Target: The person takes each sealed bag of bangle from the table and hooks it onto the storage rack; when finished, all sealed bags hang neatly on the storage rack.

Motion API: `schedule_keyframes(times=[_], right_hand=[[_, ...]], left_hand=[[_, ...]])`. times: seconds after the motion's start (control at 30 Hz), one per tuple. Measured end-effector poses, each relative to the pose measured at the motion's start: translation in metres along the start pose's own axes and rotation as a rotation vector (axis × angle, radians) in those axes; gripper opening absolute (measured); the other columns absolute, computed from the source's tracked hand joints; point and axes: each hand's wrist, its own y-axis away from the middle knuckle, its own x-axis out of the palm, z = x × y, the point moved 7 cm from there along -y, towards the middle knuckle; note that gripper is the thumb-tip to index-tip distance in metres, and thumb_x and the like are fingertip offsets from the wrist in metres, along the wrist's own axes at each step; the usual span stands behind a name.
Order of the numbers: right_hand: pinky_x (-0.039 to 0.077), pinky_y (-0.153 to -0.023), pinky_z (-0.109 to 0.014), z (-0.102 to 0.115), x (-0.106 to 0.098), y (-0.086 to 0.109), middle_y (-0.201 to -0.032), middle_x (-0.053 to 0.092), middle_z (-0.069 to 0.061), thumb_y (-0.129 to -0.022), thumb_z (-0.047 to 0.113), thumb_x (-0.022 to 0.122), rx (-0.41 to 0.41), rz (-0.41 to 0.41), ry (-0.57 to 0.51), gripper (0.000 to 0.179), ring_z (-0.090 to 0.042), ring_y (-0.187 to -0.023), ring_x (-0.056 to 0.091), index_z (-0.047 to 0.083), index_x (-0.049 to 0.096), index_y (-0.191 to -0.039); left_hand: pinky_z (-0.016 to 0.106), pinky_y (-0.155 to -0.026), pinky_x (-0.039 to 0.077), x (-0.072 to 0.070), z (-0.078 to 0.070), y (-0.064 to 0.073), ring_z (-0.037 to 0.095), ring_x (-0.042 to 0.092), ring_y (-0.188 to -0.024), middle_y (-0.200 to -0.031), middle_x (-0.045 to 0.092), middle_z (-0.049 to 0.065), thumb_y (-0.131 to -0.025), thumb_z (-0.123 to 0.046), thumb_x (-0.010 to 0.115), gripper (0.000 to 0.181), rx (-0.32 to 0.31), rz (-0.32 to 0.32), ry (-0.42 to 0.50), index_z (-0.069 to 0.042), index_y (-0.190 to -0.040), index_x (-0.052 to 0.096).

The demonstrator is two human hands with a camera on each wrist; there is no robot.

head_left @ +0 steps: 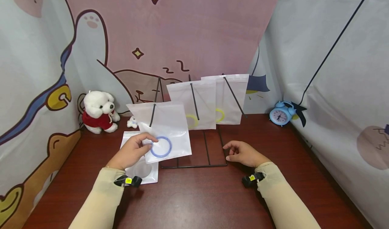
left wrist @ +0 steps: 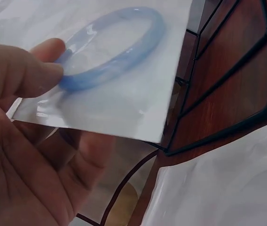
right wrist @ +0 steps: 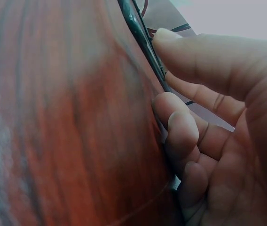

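Your left hand (head_left: 130, 152) pinches the blue ring (head_left: 161, 155) in the white bag (head_left: 174, 127); your right hand (head_left: 245, 154) curls loosely at the right side of the black rack (head_left: 194, 166), contact unclear.

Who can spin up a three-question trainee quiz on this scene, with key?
1. How many white pouches hang on the black rack?
2. True or false: in the head view, the blue alarm clock stands right of the rack.
3. What color is the ring in the hanging pouch that the left grip pinches? (a) yellow (b) blue (c) red

Key: 1. Three. 2. True. 3. (b) blue.
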Motion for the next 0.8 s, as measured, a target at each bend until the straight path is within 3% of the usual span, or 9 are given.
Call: schedule_keyframes(times=[0.33,0.47,0.57,0.7,0.8], right_hand=[[0.049,-0.065,-0.027,0.0,-0.001,0.0,-0.088,0.062,-0.004,-0.09,0.016,0.084,0.016,-0.007,0.012,0.036,-0.019,-0.076,0.058,0.011,0.07,-0.124],[0.048,-0.065,-0.027,0.0,0.0,0.0,-0.088,0.062,-0.004,-0.091,0.016,0.084,0.019,-0.007,0.012,0.036,-0.019,-0.076,0.057,0.011,0.07,-0.124],[0.048,-0.064,-0.027,0.001,-0.001,0.0,-0.088,0.061,-0.004,-0.091,0.015,0.084,0.024,-0.008,0.01,0.036,-0.019,-0.076,0.057,0.011,0.07,-0.124],[0.049,-0.063,-0.027,0.004,-0.001,0.002,-0.088,0.061,-0.004,-0.091,0.015,0.083,0.027,-0.007,0.008,0.036,-0.019,-0.075,0.058,0.01,0.07,-0.124],[0.048,-0.063,-0.027,0.005,0.0,0.002,-0.088,0.061,-0.004,-0.091,0.015,0.083,0.025,-0.007,0.013,0.036,-0.018,-0.074,0.057,0.01,0.069,-0.124]], left_hand=[[0.025,-0.06,0.045,-0.004,-0.003,0.0,0.012,0.048,-0.067,-0.117,0.071,0.015,-0.098,0.006,0.062,0.027,0.03,-0.09,-0.027,-0.007,-0.119,0.074],[0.025,-0.067,0.046,-0.006,-0.004,0.001,0.014,0.05,-0.073,-0.118,0.072,0.015,-0.099,0.005,0.062,0.027,0.025,-0.144,-0.036,-0.007,-0.119,0.075],[0.023,-0.078,0.049,-0.007,-0.003,0.001,0.014,0.059,-0.089,-0.12,0.074,0.013,-0.101,0.002,0.061,0.025,0.012,-0.168,-0.07,-0.008,-0.117,0.078],[0.02,-0.09,0.049,-0.005,0.002,-0.001,0.011,0.061,-0.109,-0.122,0.076,0.011,-0.102,0.002,0.061,0.025,0.001,-0.141,-0.077,-0.009,-0.117,0.08],[0.019,-0.089,0.049,-0.002,0.007,-0.001,0.006,0.061,-0.109,-0.121,0.076,0.013,-0.101,0.004,0.062,0.027,0.009,-0.091,-0.032,-0.007,-0.117,0.08]])
